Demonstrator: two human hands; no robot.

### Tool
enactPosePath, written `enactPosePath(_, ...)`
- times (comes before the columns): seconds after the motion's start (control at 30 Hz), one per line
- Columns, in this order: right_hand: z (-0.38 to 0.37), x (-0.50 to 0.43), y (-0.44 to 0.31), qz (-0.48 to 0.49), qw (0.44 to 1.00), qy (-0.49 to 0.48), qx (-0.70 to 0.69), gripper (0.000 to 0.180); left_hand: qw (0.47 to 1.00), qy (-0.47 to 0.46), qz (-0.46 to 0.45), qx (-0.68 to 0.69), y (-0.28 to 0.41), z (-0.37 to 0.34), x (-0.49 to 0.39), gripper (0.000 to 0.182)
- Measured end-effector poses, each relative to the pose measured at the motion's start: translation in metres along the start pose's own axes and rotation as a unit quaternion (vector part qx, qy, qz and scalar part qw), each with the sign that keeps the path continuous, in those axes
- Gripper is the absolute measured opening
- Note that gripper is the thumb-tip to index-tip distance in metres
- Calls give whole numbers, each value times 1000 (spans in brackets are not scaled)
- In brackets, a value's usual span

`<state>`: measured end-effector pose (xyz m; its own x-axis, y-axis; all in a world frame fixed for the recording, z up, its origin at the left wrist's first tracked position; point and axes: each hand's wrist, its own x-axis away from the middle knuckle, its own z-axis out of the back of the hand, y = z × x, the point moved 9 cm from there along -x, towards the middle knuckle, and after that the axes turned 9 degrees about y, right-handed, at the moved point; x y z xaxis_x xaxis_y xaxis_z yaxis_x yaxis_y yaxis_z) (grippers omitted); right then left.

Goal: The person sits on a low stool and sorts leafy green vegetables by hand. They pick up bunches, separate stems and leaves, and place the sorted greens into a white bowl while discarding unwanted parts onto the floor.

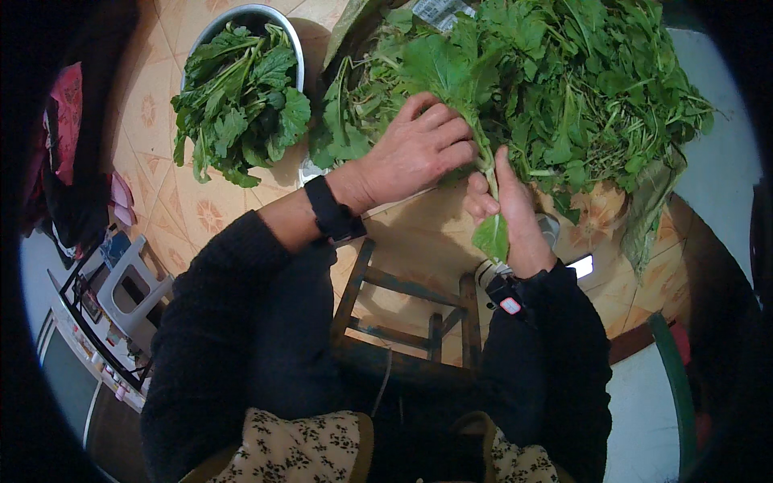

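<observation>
Between my hands is a leafy green plant (447, 66) with a pale stem and broad, lobed leaves fanning away from me. My right hand (516, 208) grips the lower stem between thumb and fingers, and a small leaf (492, 236) hangs below that grip. Curled fingers of my left hand (426, 142) close at the stem a little higher up; the fingertips are partly hidden. Just beyond both hands lies a large heap of leafy greens (580, 90) with tangled stems. To the left, a metal basin (297, 45) holds more greens (241, 102), some drooping over its rim.
A woven sack (649, 205) spreads under the heap on the tiled floor (208, 214). A wooden stool frame (416, 287) stands between my knees. At the right, a lit phone (583, 266) lies low. A grey plastic stool (130, 290) stands at the left.
</observation>
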<state>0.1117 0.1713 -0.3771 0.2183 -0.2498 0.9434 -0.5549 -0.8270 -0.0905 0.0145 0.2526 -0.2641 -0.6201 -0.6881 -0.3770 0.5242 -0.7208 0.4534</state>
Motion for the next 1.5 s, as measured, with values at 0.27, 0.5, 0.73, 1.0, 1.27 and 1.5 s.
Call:
enactPosePath(0.27, -15, 11, -11, 47, 980, -31, 191, 49, 998, -9, 26, 51, -5, -4, 3, 25)
enactPosePath(0.5, -21, 22, -32, 149, 937, -13, 315, 46, 986, -88, 59, 127, -8, -20, 10, 23)
enactPosePath(0.73, -14, 16, -35, 143, 903, -37, 403, 36, 982, -137, 76, 102, -9, -26, 13, 31)
enactPosePath(1.0, -18, 31, -20, 124, 945, -20, 303, 29, 968, -142, 95, 185, -2, -33, 17, 27)
enactPosePath(1.27, -43, 49, -37, 190, 960, -8, 204, 31, 754, -54, 477, 447, -5, -55, 35, 22)
enactPosePath(1.5, -77, 69, -55, 457, 804, 20, 379, 19, 923, 33, 338, 180, -47, -3, 18, 12)
